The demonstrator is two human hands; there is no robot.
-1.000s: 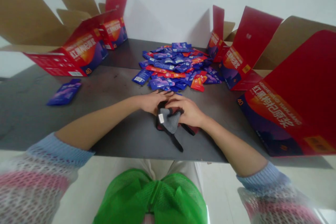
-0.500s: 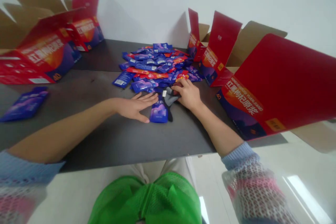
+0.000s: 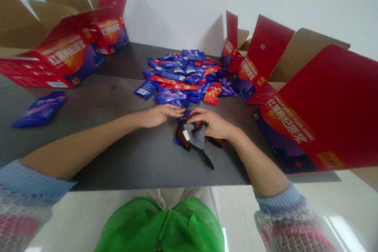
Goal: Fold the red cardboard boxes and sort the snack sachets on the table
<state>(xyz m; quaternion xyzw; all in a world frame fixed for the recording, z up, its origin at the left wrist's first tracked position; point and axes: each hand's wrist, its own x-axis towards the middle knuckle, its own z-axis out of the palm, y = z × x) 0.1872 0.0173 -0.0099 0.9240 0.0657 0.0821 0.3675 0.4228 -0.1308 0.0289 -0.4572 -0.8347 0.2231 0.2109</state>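
A: What is gripped, and where is it found?

B: A grey cloth piece, soft and felt-like, with black edging, a small white tag and a black strap, is clasped by the right hand, whose fingers are curled over its top. It is pressed down near the middle of the surface, towards the front edge. A glossy blue sachet is partly covered by it.

A: And the other hand?

B: The left hand is laid flat with fingers stretched out, and nothing is held in it. Its fingertips are placed just beside the sachet.

A: What is seen further out?

B: A heap of shiny sachets, blue and red, is spread towards the back edge. A few blue packets are left near the left edge. Open red cartons with brown cardboard flaps are ranged along both side edges. The surface is dark grey, matt and scuffed. It is backed by a plain white wall.
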